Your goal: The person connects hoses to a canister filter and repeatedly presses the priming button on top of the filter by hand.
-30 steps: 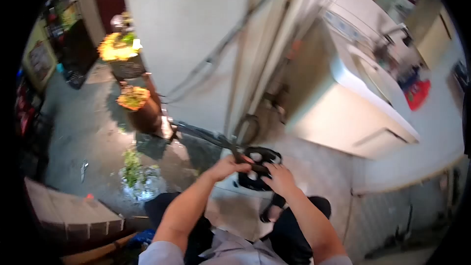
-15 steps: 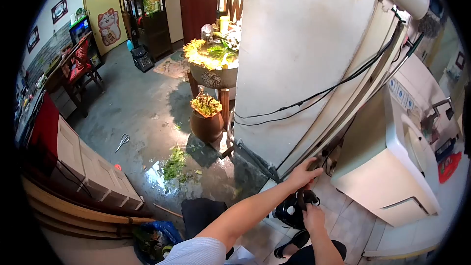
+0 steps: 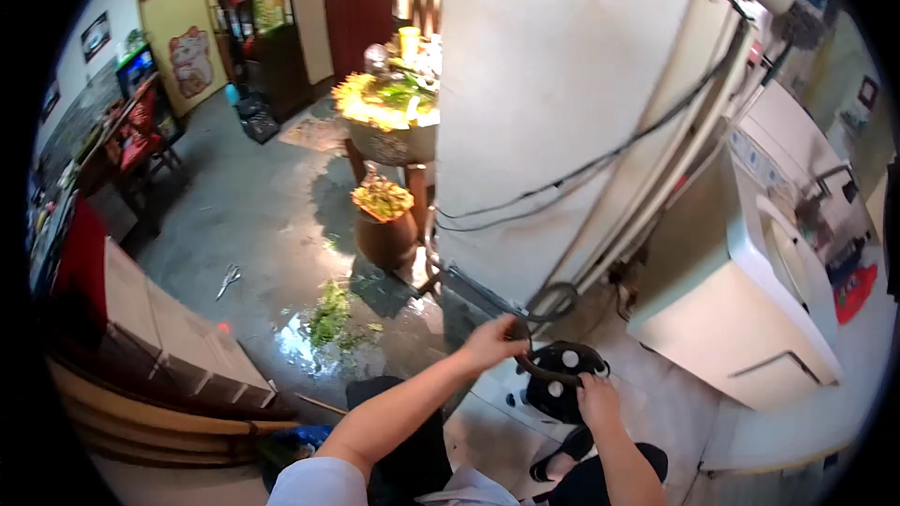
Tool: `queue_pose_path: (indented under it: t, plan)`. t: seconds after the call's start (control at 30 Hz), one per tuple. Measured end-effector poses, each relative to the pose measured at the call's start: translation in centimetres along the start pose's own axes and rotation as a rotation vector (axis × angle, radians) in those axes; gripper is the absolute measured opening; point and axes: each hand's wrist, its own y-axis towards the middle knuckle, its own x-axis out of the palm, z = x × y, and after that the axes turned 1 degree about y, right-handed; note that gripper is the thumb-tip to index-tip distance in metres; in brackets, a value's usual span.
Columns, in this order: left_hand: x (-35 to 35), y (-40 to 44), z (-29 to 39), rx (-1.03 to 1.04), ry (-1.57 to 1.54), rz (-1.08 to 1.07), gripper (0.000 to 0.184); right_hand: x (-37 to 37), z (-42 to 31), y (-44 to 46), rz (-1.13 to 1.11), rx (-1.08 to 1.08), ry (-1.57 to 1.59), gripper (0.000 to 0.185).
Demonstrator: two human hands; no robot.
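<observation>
Left hand (image 3: 495,345) and right hand (image 3: 600,400) grip a dark, curved, rubbery-looking hose (image 3: 547,374), likely light and springy, best held either side of its bend.

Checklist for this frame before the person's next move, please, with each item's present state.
1. Left hand gripping the dark hose: ok.
2. Right hand on the same hose: ok.
3. Hose joined to the black unit with white round parts: cannot tell, join unclear.
4. Scissors away from both hands: ok, on the floor.
5. Floor around the green clippings dry and tidy: not ok, looks wet, clippings scattered.
</observation>
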Motion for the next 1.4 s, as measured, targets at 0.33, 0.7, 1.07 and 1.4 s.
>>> queue_pose_path:
  t: [0.33, 0.7, 1.07, 1.4]
  plan:
    - [-0.3, 1.5, -2.9, -0.183, -0.234, 0.065, 0.021, -1.0, 5.2, 2.7, -0.066, 0.226, 0.324, 0.041]
    - [-0.1, 1.5, -2.5, -0.138, -0.155, 0.1, 0.015, -1.5, -3.0, 11.0, -0.313, -0.409, -0.032, 0.047]
    - [0.0, 1.4, -3.2, -0.086, -0.184, 0.107, 0.021, -0.5, -1.7, 12.0, 0.086, 0.118, 0.395, 0.033]
    - [-0.3, 1.3, -3.6, -0.082, -0.158, 0.118, 0.021, -1.0, -1.2, 12.0, 0.219, 0.208, 0.616, 0.029]
